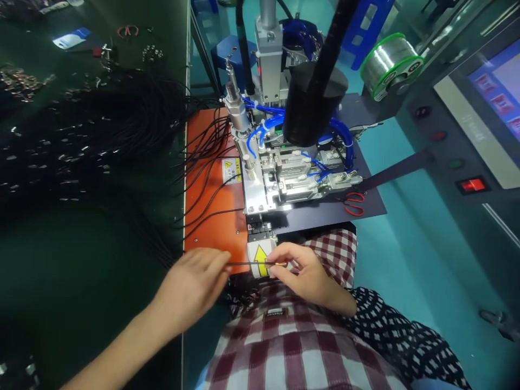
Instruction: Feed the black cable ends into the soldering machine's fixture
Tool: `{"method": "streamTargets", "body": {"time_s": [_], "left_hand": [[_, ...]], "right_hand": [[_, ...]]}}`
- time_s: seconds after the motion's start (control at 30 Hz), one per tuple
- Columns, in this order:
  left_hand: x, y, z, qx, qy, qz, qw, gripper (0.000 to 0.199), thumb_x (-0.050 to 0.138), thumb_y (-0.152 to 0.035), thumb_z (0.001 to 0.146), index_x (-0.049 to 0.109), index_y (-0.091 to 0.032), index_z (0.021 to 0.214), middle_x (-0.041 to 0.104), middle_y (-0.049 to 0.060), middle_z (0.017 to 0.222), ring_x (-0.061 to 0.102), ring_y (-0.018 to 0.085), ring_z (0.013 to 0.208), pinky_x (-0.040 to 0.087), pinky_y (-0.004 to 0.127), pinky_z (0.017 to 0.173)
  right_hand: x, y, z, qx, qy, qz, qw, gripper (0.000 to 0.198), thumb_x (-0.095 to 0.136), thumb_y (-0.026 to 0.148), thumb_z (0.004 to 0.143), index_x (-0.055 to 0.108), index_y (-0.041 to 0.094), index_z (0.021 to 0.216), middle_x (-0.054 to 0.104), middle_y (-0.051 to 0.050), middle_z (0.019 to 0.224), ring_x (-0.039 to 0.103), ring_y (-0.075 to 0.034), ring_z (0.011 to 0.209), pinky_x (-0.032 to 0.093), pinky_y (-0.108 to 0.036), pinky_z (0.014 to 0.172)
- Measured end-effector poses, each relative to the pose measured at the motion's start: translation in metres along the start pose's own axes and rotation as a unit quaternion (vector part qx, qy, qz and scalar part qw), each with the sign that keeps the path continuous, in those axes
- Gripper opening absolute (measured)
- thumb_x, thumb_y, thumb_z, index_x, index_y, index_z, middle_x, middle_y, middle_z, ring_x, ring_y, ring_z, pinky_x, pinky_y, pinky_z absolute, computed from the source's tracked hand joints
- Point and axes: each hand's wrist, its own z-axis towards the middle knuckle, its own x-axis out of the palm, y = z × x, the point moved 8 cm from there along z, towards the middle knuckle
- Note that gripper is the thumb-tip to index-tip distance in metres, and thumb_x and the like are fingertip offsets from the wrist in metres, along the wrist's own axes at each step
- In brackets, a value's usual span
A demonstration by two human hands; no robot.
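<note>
- Cable [249, 264], thin and black, stretches between the two hands over the orange plate's [215, 222] near edge, crossing in front of a yellow arrow label [260, 252] by that plate's near right corner.
- Left hand [195, 279], near the plate's near left corner, has thumb and fingers closed on the cable.
- Right hand [303, 271], just right of the arrow label, pinches the cable's reddish end between thumb and fingertips.
- Metal fixture [298, 179] with blue tubes [341, 132] stands just beyond the hands, blocking the way forward.
- Black cylinder [311, 105] overhangs it, hiding part of the machinery.
- More black cables [207, 135] lie across the orange plate's left edge, reaching toward the fixture beside a warning label [231, 170].
- Red-handled tool [355, 204] rests near the grey plate's [317, 216] right edge.
- Solder-like wire spool [385, 65] stands past that plate's far right corner; a control panel [467, 146] rises farther right.
- Dark table [134, 238], left, carries a heaped cable bundle [142, 108] along its right edge, with orange-handled pliers [128, 31] farther back.
</note>
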Motion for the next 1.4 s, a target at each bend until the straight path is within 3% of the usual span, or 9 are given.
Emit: {"method": "streamTargets", "body": {"time_s": [0.07,0.17,0.33,0.57,0.73,0.83,1.0,1.2,1.4], "left_hand": [[0.006,-0.028,0.017,0.027,0.047,-0.045,0.997,0.025,0.041,-0.031,0.097,0.058,-0.017,0.108,0.068,0.007,0.086,0.063,0.022,0.074,0.049,0.034,0.066],[0.014,-0.047,0.034,0.000,0.110,-0.153,0.982,0.029,0.032,-0.026,0.100,0.060,-0.019,0.096,0.063,0.002,0.074,0.058,0.016,0.062,0.045,0.028,0.059],[0.018,-0.039,0.038,-0.080,0.099,-0.272,0.954,0.025,0.035,-0.025,0.099,0.060,-0.020,0.097,0.063,0.001,0.078,0.057,0.014,0.065,0.045,0.025,0.063],[0.022,-0.036,0.042,-0.129,0.065,-0.343,0.928,0.017,0.044,-0.027,0.097,0.059,-0.019,0.099,0.060,0.003,0.087,0.055,0.015,0.076,0.043,0.027,0.070],[0.041,-0.022,0.041,-0.186,0.041,-0.488,0.852,0.022,0.047,-0.032,0.097,0.063,-0.019,0.090,0.059,-0.002,0.070,0.051,0.010,0.061,0.040,0.022,0.058],[0.051,-0.016,0.038,-0.214,0.038,-0.521,0.826,0.022,0.050,-0.034,0.096,0.063,-0.018,0.088,0.059,-0.003,0.069,0.048,0.008,0.055,0.037,0.021,0.054],[0.055,-0.016,0.035,-0.213,0.033,-0.527,0.822,0.020,0.052,-0.033,0.095,0.063,-0.018,0.087,0.060,-0.003,0.069,0.050,0.007,0.058,0.036,0.019,0.053],[0.060,-0.015,0.032,-0.217,0.002,-0.558,0.801,0.017,0.050,-0.031,0.096,0.062,-0.019,0.091,0.059,-0.003,0.069,0.054,0.009,0.063,0.040,0.020,0.059],[0.054,-0.012,0.036,-0.224,-0.012,-0.503,0.835,0.012,0.054,-0.030,0.093,0.059,-0.019,0.094,0.058,-0.002,0.080,0.051,0.010,0.067,0.041,0.022,0.061]], "right_hand": [[0.000,0.010,0.000,-0.031,0.005,-0.014,0.999,0.011,0.063,0.018,0.084,0.069,0.023,0.093,0.070,-0.002,0.088,0.065,-0.017,0.079,0.053,-0.031,0.073],[-0.006,0.014,-0.001,-0.047,-0.005,-0.005,0.999,0.017,0.067,0.017,0.081,0.067,0.021,0.098,0.071,-0.002,0.088,0.065,-0.015,0.079,0.053,-0.028,0.072],[-0.019,0.003,-0.005,-0.023,-0.040,-0.032,0.998,0.002,0.068,0.018,0.081,0.067,0.018,0.083,0.068,-0.001,0.077,0.061,-0.012,0.065,0.047,-0.023,0.057],[-0.021,0.007,0.003,-0.061,-0.058,-0.050,0.995,0.010,0.061,0.019,0.086,0.064,0.018,0.077,0.065,-0.002,0.076,0.059,-0.013,0.068,0.047,-0.025,0.061],[-0.018,-0.009,0.011,-0.006,-0.038,0.035,0.999,0.010,0.060,0.022,0.087,0.063,0.017,0.079,0.062,0.000,0.071,0.058,-0.010,0.058,0.046,-0.023,0.055],[-0.016,-0.011,0.013,-0.019,-0.038,0.033,0.999,0.008,0.063,0.022,0.085,0.065,0.018,0.092,0.065,0.000,0.076,0.059,-0.011,0.061,0.045,-0.023,0.055],[-0.015,0.000,0.016,-0.079,-0.070,-0.031,0.994,0.004,0.068,0.021,0.082,0.066,0.019,0.080,0.065,-0.002,0.077,0.058,-0.012,0.066,0.044,-0.025,0.058],[-0.006,-0.012,0.022,-0.038,-0.064,0.060,0.995,0.012,0.062,0.021,0.088,0.063,0.018,0.077,0.059,0.001,0.076,0.050,-0.007,0.049,0.042,-0.023,0.049],[-0.010,-0.003,0.015,-0.099,-0.099,-0.071,0.988,0.017,0.057,0.017,0.091,0.060,0.019,0.075,0.061,-0.001,0.075,0.057,-0.013,0.069,0.045,-0.027,0.066]]}}
